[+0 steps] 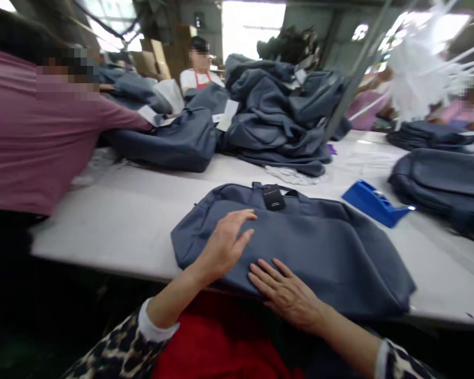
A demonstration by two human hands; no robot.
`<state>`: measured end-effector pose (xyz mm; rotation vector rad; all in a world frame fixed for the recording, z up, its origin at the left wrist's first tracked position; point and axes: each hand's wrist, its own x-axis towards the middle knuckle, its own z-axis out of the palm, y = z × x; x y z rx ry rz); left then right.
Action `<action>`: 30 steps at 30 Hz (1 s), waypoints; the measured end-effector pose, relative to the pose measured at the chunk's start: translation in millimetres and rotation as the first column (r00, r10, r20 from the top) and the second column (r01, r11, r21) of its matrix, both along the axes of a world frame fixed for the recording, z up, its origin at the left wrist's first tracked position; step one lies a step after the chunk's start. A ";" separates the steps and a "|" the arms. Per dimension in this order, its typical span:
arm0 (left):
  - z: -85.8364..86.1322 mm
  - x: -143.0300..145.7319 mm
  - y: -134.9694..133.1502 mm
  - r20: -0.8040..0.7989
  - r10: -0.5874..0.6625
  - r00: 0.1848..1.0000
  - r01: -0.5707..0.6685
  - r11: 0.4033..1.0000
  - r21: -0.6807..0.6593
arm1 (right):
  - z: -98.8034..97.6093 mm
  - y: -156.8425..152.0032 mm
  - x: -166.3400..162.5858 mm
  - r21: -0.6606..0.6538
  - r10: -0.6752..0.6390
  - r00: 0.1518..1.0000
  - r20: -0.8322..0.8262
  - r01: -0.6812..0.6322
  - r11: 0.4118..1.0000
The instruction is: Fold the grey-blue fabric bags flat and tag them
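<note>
A dark blue-grey bag [312, 242] lies on its side in front of me, at the table's near edge. Its handles and a black hang tag [274, 198] are at the far side. My left hand [229, 239] is over the bag's left part, thumb and fingers apart, holding nothing; whether it touches the fabric I cannot tell. My right hand [286, 292] rests flat on the bag's near side with its fingers stretched out. Right of the handles sits a blue tape dispenser [377, 202].
A large heap of similar bags [268, 113] covers the far side of the white table [130, 216]. More bags [446, 184] lie at the right. A person in a pink top [43, 131] reaches over a bag [174, 139] at the left. Another person [199, 73] stands behind the heap.
</note>
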<state>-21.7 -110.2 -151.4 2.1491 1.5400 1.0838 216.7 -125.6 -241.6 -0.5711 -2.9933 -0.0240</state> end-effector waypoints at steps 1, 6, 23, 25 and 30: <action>4.2 28.5 12.7 -0.009 -0.171 0.985 0.170 0.984 -0.056 | 0.9 0.3 0.8 -0.025 -0.003 1.000 -0.001 0.003 1.000; -14.9 163.1 65.8 -0.045 -0.683 0.729 0.642 0.705 -0.301 | 4.4 -2.1 9.2 -0.018 0.003 1.000 -0.031 -0.004 1.000; -71.1 212.6 63.5 -0.271 -0.747 0.607 0.682 0.665 -0.305 | 50.0 -47.2 198.5 -0.459 -0.819 0.041 -0.573 0.812 0.361; -67.2 217.6 44.5 -0.273 -0.747 0.607 0.682 0.665 -0.304 | 36.4 -40.4 229.7 -0.577 -0.898 0.006 -0.439 0.764 0.288; -61.4 215.0 17.7 -0.344 -0.715 0.609 0.683 0.693 -0.230 | 3.3 -10.7 230.0 -0.883 -0.950 0.062 -0.305 0.355 0.307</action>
